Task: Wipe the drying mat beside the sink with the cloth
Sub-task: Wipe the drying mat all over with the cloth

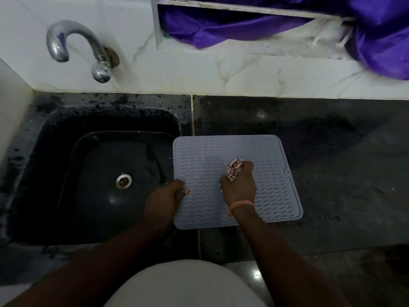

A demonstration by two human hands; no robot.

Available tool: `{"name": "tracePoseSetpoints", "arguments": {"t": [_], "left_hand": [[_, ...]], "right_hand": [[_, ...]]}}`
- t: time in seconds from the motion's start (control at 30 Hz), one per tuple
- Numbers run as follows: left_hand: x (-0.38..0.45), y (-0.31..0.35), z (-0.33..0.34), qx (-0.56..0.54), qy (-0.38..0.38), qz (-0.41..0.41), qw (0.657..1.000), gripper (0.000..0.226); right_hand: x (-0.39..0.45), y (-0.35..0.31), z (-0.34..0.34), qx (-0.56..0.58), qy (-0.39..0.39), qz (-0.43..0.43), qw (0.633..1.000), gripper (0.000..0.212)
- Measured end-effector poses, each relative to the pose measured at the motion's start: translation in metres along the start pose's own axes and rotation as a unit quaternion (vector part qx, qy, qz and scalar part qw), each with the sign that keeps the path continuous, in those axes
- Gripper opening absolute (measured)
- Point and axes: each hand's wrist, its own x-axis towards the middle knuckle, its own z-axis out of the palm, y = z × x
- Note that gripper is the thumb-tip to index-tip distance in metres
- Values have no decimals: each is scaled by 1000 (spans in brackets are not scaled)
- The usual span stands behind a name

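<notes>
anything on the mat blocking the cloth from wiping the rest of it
Nothing visible does. The right hand grips the balled patterned cloth on the grey ribbed drying mat; only the left hand sits at its sink-side edge.

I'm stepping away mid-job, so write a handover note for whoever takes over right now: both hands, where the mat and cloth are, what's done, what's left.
Right hand: grips the bunched white cloth with dark red pattern, pressed onto the middle of the mat.
Left hand: holds the mat's left edge, fingers on top, steadying it.
The pale blue-grey ridged rubber drying mat lies flat on the dark stone counter, its left edge overhanging the black sink.
Done: cloth in hand, in contact with the mat. How much has been wiped cannot be told.
Left: wipe the whole mat, far corners and right edge included.
</notes>
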Motion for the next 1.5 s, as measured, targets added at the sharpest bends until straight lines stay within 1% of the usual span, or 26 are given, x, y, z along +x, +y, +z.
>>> {"name": "tracePoseSetpoints", "arguments": {"t": [0.07, 0.13, 0.23, 0.3, 0.33, 0.43, 0.53, 0.63, 0.8, 0.87, 0.93, 1.0, 1.07, 1.1, 1.13, 1.2, 1.3, 1.37, 1.4, 1.47, 1.5], "left_hand": [[-1, -3, -3, -12, -13, -3, 1000, 37], [-4, -7, -6, -51, -24, -17, 998, 38], [-8, -10, -9, -123, -56, -44, 990, 30], [-6, -9, -11, -143, -59, -58, 986, 37], [-4, -8, -12, -134, -55, -59, 988, 41], [2, -10, -11, -54, -56, -39, 996, 49], [5, -14, -11, -16, -45, -46, 998, 54], [8, -16, -9, 11, -49, -30, 998, 48], [15, -24, -9, 69, -97, 14, 993, 32], [17, -26, -10, 74, -103, 30, 991, 30], [17, -28, -9, 57, -112, 38, 991, 30], [14, -31, -10, 39, -115, 38, 992, 30], [10, -31, -12, 26, -96, 40, 994, 32], [8, -29, -14, 16, -92, 41, 995, 33], [8, -27, -16, 9, -92, 39, 995, 34], [7, -24, -17, 18, -101, 38, 994, 35], [4, -24, -18, 53, -111, 51, 991, 44], [-1, -21, -17, 74, -93, 48, 992, 46], [-3, -18, -16, 75, -80, 46, 993, 43], [-7, -9, -12, 58, -52, 30, 996, 37], [-8, -6, -10, 56, -45, 16, 997, 38]], "right_hand": [[-5, -5, 8, -1, -11, -2, 1000, 57], [-8, -9, 14, 2, -22, -7, 1000, 58], [-12, -13, 22, 6, -37, -13, 999, 59], [-17, -15, 28, -2, -44, -23, 999, 60], [-19, -17, 32, -1, -50, -27, 998, 60], [-24, -22, 42, 5, -68, -35, 997, 61], [-27, -28, 50, 18, -85, -27, 996, 64], [-29, -31, 58, 37, -106, -20, 993, 66], [-27, -33, 64, 108, -125, 8, 986, 62], [-27, -32, 67, 136, -137, 19, 981, 63], [-27, -32, 71, 173, -141, 41, 974, 63], [-27, -34, 72, 234, -123, 87, 960, 60], [-23, -34, 61, 320, -106, 145, 930, 59], [-20, -31, 50, 358, -103, 156, 915, 56], [-16, -26, 36, 375, -98, 158, 908, 54], [-7, -10, -1, 351, -67, 167, 919, 55], [10, 17, -57, 282, 18, 169, 944, 58], [24, 30, -83, 248, 53, 152, 955, 54], [32, 36, -92, 237, 75, 148, 957, 50], [49, 49, -103, 215, 124, 148, 957, 42], [57, 54, -108, 177, 149, 150, 961, 43]]}}
